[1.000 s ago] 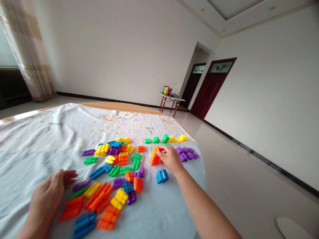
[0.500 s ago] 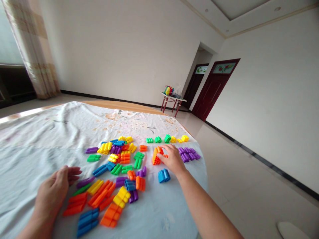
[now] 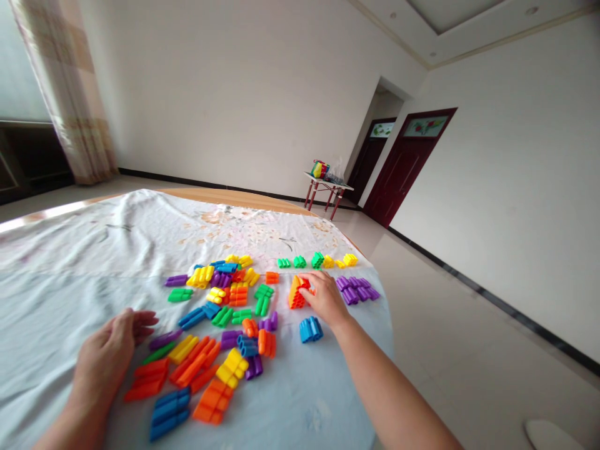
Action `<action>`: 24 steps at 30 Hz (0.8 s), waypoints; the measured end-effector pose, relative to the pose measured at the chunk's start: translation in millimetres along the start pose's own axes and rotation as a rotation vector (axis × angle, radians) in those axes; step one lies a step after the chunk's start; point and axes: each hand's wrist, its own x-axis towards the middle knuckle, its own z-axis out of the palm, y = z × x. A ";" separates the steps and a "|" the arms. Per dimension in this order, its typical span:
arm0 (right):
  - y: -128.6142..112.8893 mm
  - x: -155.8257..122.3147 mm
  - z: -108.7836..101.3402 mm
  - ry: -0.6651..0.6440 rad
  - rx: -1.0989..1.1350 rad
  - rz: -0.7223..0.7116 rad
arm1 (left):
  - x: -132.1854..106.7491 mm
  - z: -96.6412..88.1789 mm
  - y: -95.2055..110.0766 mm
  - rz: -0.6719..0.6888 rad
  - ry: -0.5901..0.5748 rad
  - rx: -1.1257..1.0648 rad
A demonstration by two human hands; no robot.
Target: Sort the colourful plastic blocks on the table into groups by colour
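My right hand (image 3: pixel 327 297) has its thumb and fingers around a stack of orange toy blocks (image 3: pixel 296 292) standing on the cloth. Just nearer to me is a blue block (image 3: pixel 310 329), and right of the hand lie joined purple blocks (image 3: pixel 357 290). My left hand (image 3: pixel 115 340) rests at the left with fingers stretched out, holding nothing. Its closest pieces are a purple block (image 3: pixel 164 340) and a green block (image 3: pixel 158 354). Between the hands spreads a loose pile of tube-shaped blocks, among them red-orange ones (image 3: pixel 195 362) and a yellow one (image 3: pixel 233 367).
A floral cloth (image 3: pixel 154 231) covers the round table. Small green blocks (image 3: pixel 300 262) and yellow blocks (image 3: pixel 350 260) form a row beyond my right hand. Farther off, a small side table (image 3: pixel 328 185) carries a colourful bag (image 3: pixel 320 169) near a dark red door (image 3: pixel 407 165).
The whole view has shifted slightly to the right. My right hand stays at the orange stack, and my left hand keeps its place beside the pile.
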 end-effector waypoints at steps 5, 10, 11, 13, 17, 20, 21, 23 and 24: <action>-0.5 -1.4 -0.8 0.002 -0.005 -0.016 | -0.1 -0.8 -0.9 0.002 0.006 -0.021; -4.3 -1.5 -6.6 0.034 -0.011 -0.012 | 1.8 0.5 -2.5 0.023 0.007 -0.047; -6.6 -1.8 -8.8 0.044 -0.007 -0.017 | 1.7 0.7 -2.7 0.026 0.006 -0.052; -14.2 -3.7 -13.1 0.074 0.011 -0.035 | 0.7 0.9 -2.8 0.027 0.005 -0.057; -41.8 -14.0 -14.0 0.128 0.110 -0.115 | -3.3 1.7 -1.0 0.029 -0.001 -0.065; -67.6 -25.0 -3.1 0.034 0.237 -0.210 | -5.4 2.7 1.2 0.029 -0.010 -0.077; -75.5 -28.6 2.4 -0.015 0.272 -0.232 | -6.0 2.9 1.9 0.029 -0.011 -0.080; -88.3 -34.7 14.5 -0.107 0.313 -0.252 | -7.0 3.2 2.9 0.031 -0.007 -0.087; -92.9 -37.2 20.7 -0.146 0.318 -0.252 | -7.4 3.2 3.3 0.033 -0.005 -0.091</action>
